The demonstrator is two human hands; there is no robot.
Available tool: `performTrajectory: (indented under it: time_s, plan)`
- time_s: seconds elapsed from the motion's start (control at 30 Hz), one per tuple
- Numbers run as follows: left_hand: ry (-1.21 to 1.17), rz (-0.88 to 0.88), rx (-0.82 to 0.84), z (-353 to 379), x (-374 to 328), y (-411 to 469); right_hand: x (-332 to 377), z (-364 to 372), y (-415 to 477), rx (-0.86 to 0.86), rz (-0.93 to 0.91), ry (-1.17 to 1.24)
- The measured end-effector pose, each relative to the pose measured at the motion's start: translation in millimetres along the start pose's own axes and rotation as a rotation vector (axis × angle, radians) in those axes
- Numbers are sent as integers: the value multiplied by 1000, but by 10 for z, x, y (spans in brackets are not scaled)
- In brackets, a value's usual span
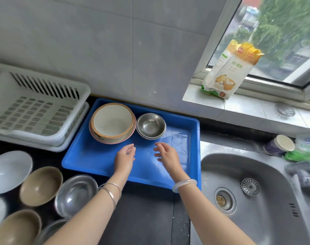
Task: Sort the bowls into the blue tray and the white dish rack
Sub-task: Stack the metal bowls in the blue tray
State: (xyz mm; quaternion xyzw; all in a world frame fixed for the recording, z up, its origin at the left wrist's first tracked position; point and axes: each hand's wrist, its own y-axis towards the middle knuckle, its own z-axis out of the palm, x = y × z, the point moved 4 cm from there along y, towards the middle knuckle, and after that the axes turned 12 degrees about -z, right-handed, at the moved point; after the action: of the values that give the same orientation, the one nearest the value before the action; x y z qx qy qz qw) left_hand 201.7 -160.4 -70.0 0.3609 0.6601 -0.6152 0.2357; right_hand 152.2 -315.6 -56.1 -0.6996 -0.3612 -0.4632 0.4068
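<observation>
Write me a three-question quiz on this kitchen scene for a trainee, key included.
1. True or false: the white dish rack holds a bowl.
2. What sits in the blue tray beside the ceramic bowls? A) kettle B) steel bowls C) pan
3. Fill in: the left hand and right hand hold ____.
Key: 1 false; 2 B; 3 nothing.

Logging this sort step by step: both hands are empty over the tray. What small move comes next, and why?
Probably the left hand reaches for the steel bowl on the counter: it and the right hand hold nothing, and that bowl lies unsorted.
</observation>
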Motion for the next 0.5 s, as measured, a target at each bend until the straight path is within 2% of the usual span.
performTrajectory:
  time_s: [0.17, 0.27, 0.37, 0.5]
  plan:
    - [249, 181, -149, -512, 166, -453, 115, 318, -450, 144, -108, -184]
    - [308, 250, -243, -874, 341, -667, 105, 595, -718, 281, -151, -295]
    - [313, 209, -351, -1292, 585, -819, 37, 887, -948, 418, -161, -375]
    - [379, 147, -450, -1740, 903, -977, -93, 1150, -1078, 491, -140, -481]
